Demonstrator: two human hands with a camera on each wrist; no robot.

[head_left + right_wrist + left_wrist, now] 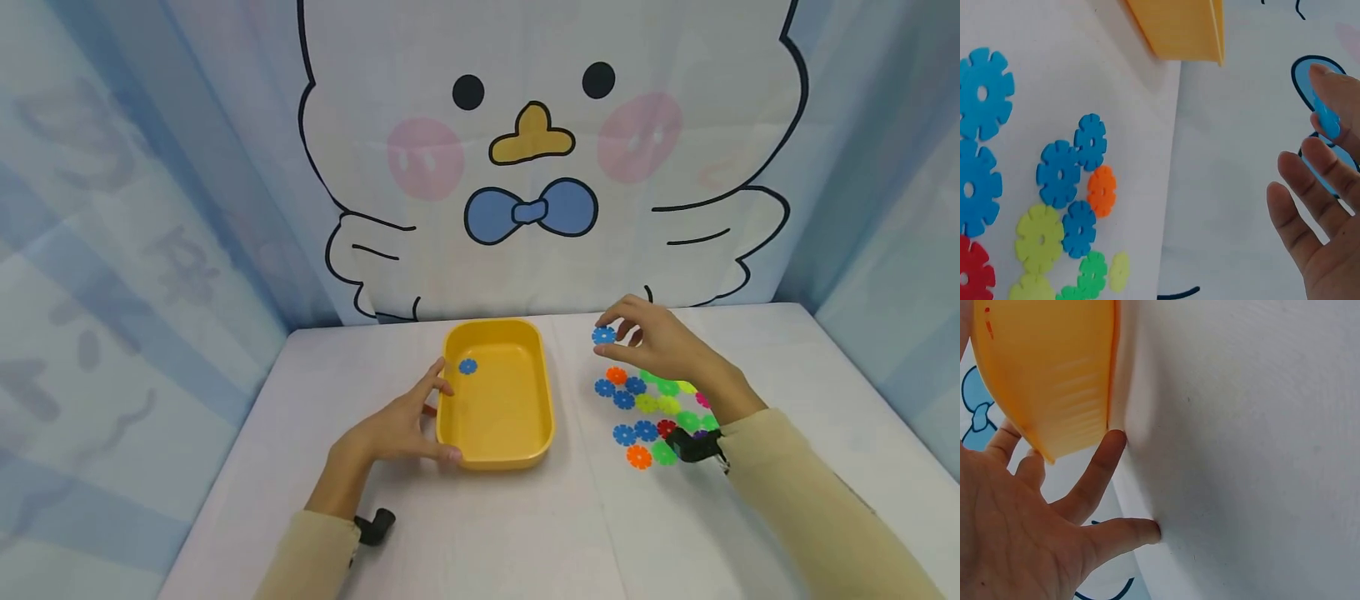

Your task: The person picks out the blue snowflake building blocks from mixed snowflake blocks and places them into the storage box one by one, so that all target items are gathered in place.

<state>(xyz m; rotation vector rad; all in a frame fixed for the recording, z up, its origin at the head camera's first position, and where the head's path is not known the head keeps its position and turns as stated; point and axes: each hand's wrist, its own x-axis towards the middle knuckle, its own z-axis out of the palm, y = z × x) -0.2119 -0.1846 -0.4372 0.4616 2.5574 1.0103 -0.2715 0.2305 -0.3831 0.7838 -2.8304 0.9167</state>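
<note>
Between thumb and fingertips, my right hand (651, 337) pinches a blue snowflake disc (603, 335), raised above the table's back part. The right wrist view shows this disc edge-on, partly hidden by the thumb. A yellow plastic tray (495, 458) stands left of it, with a blue disc (468, 367) inside near the far left corner. My left hand (397, 423) grips the tray's left side, its thumb at the near corner and a finger hooked over the rim. In the left wrist view, two other fingers reach down beside the tray to the tabletop.
Right of the tray, loose discs lie spread flat: several blue ones (624, 435), orange (639, 457), green (663, 453), yellow (668, 405) and red (666, 429). My right forearm covers some of them. A printed curtain (532, 275) hangs along the table's back edge.
</note>
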